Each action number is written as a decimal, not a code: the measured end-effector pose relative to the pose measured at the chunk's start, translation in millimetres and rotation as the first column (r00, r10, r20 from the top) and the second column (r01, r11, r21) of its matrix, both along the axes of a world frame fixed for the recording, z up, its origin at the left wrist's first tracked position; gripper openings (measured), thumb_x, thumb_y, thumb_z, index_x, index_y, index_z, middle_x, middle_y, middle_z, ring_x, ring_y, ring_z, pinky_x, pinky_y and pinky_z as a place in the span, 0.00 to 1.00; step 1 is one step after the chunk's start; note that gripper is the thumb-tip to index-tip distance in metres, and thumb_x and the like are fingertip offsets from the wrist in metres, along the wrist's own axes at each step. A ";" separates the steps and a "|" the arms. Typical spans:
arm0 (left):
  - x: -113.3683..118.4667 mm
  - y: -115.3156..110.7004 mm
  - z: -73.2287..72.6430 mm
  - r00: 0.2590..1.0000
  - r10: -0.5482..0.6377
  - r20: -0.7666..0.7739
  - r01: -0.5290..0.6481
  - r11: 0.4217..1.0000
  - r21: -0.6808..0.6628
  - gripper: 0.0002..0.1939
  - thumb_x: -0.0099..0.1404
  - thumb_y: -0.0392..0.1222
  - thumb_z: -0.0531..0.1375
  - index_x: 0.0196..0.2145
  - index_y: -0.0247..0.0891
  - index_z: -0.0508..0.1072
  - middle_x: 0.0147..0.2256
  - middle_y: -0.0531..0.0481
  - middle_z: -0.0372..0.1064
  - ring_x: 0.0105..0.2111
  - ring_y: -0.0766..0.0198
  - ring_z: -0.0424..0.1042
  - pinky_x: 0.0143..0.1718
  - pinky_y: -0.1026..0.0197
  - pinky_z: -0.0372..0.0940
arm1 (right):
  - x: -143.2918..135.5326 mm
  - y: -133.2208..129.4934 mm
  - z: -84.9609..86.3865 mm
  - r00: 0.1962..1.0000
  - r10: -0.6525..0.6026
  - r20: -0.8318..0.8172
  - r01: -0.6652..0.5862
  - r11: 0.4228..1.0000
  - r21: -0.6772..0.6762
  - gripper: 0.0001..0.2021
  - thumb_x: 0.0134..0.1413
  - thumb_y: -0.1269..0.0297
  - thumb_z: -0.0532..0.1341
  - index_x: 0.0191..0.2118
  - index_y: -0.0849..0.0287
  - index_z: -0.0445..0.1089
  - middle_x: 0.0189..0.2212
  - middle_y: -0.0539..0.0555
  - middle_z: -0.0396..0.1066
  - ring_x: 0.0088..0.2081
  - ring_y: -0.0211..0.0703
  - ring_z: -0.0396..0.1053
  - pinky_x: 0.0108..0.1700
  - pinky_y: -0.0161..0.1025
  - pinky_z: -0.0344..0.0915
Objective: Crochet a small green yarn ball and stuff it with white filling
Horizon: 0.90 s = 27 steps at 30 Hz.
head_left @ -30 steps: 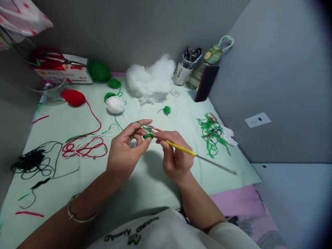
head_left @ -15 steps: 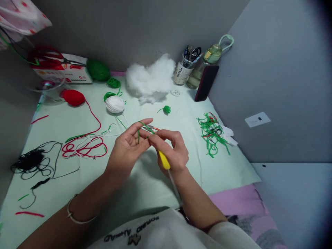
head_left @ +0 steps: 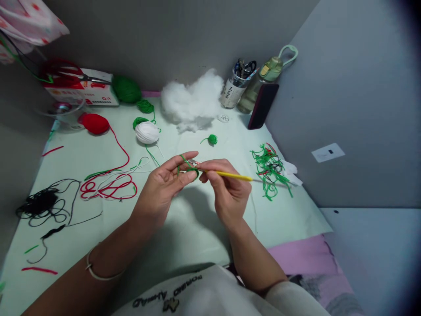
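Observation:
My left hand (head_left: 164,184) pinches a small piece of green crochet work (head_left: 193,174) between thumb and fingers, with green yarn (head_left: 186,160) looped over its index finger. In my right hand (head_left: 232,188) is a crochet hook (head_left: 235,176) with a yellow grip, held between thumb and fingers. The hook lies nearly level, its handle end pointing right. Its tip meets the green work at my left fingertips, though the exact stitch is too small to make out. Small scissors (head_left: 191,162) on the table are partly hidden behind my fingers.
White stuffing (head_left: 190,98) sits at the back. Green (head_left: 126,89), white (head_left: 147,132) and red yarn balls (head_left: 95,124) stand at left, black yarn (head_left: 41,202) nearer. Yarn scraps (head_left: 269,169) lie right, below a phone (head_left: 263,106), bottle (head_left: 259,83) and pen cup (head_left: 234,90).
My right hand has turned the crochet hook from pointing down toward my body to nearly level. The green work now shows between my left fingertips.

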<state>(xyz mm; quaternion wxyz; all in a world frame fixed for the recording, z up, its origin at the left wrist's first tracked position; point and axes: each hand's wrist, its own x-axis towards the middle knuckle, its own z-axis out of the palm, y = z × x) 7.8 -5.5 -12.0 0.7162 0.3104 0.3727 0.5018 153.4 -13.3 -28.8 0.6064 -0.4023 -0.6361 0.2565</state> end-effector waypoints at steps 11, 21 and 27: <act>-6.1 4.0 -0.5 0.987 -0.050 0.150 0.069 0.990 -0.127 0.17 0.60 0.34 0.71 0.47 0.41 0.83 0.28 0.57 0.70 0.26 0.74 0.67 0.46 0.67 0.70 | 6.9 4.2 2.4 0.977 0.028 -0.213 -0.063 0.985 -0.160 0.10 0.69 0.59 0.61 0.40 0.54 0.79 0.35 0.52 0.78 0.29 0.38 0.73 0.32 0.40 0.74; -8.5 2.6 -4.6 0.993 -0.048 -0.103 0.056 0.996 0.071 0.18 0.63 0.39 0.70 0.51 0.44 0.82 0.37 0.52 0.73 0.40 0.64 0.70 0.47 0.64 0.64 | 7.4 8.0 0.9 0.927 0.076 -0.368 -0.173 0.955 -0.240 0.10 0.70 0.58 0.59 0.40 0.56 0.74 0.33 0.51 0.79 0.29 0.36 0.73 0.33 0.37 0.74; -5.7 0.0 -3.3 0.958 0.094 -0.272 -0.053 0.987 0.155 0.17 0.61 0.37 0.71 0.49 0.45 0.83 0.35 0.54 0.70 0.35 0.67 0.66 0.41 0.66 0.63 | 3.9 0.3 1.6 0.999 -0.025 -0.030 0.024 1.000 -0.018 0.09 0.72 0.67 0.56 0.43 0.54 0.75 0.37 0.52 0.79 0.31 0.37 0.76 0.34 0.38 0.75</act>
